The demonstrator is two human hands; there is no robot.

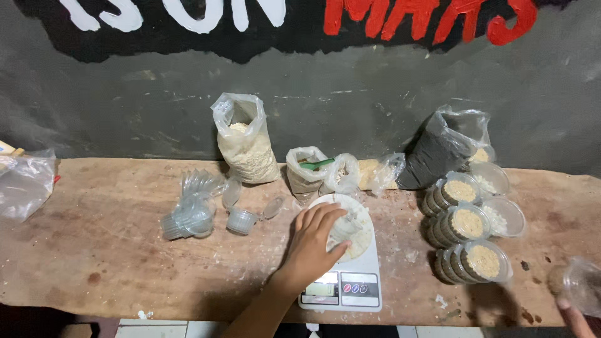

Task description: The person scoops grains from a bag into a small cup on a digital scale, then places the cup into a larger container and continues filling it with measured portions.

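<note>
- left hand on small clear plastic cup, fingers curled round it; cup sits on white scale at bench centre
- cup likely light, thin, crushable; hold by sidewall, gently
- right hand at frame edge, gripping another clear cup
- filled cup stacks to the right

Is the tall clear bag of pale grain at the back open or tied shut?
Open. The clear bag stands upright against the wall, its mouth gaping wide with pale grain visible inside.
</note>
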